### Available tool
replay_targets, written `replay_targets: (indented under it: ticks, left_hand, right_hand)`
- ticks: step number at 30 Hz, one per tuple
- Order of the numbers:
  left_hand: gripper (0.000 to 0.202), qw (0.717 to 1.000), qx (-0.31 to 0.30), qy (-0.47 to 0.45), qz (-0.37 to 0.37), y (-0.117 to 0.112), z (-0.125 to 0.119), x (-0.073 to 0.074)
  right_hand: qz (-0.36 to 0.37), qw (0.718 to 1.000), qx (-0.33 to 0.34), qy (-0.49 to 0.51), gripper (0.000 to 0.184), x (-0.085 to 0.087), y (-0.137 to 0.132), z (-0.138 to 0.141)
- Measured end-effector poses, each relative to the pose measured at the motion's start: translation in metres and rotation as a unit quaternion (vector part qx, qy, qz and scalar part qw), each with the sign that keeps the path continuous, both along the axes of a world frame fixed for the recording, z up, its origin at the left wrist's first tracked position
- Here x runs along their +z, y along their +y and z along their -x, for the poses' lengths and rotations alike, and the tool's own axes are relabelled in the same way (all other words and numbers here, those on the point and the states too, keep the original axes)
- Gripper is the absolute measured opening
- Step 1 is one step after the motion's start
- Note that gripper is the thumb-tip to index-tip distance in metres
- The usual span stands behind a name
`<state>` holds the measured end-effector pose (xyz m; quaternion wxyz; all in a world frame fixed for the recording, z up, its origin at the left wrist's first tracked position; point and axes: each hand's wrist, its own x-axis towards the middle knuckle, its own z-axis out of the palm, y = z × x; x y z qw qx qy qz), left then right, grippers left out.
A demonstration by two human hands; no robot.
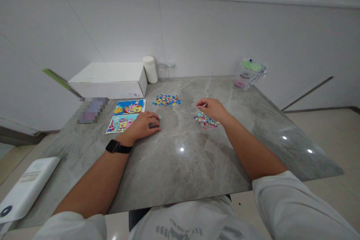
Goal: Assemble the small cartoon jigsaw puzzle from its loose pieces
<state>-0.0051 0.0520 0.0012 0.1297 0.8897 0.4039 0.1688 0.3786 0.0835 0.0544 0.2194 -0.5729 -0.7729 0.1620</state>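
Observation:
My left hand (144, 124), with a black watch (118, 146) on its wrist, lies on the table beside two picture cards. Its fingers are apart and curved, and a small light-blue bit (160, 117) shows at the fingertips. The upper card (129, 107) is mostly blue; the lower card (119, 123) is partly covered by that hand. My right hand (213, 108) hovers over a pile of multicoloured puzzle pieces (206, 120), thumb and fingers pinched together. What they hold, if anything, is too small to tell. Farther back lies a second pile of blue and yellow puzzle pieces (167, 100).
At the back left stand a white box (109, 78), a white bottle (150, 70) and two clear jars (170, 71). A plastic bag (249, 74) sits at the back right. A white device (29, 187) lies near the left edge of the grey table (180, 172).

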Motion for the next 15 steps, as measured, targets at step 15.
replay_targets:
  ticks: [15]
  left_hand:
    - [0.022, 0.977, 0.141, -0.099, -0.130, 0.000, 0.001, 0.004]
  right_hand:
    - [0.009, 0.979, 0.080, -0.190, 0.017, -0.049, 0.001, 0.009]
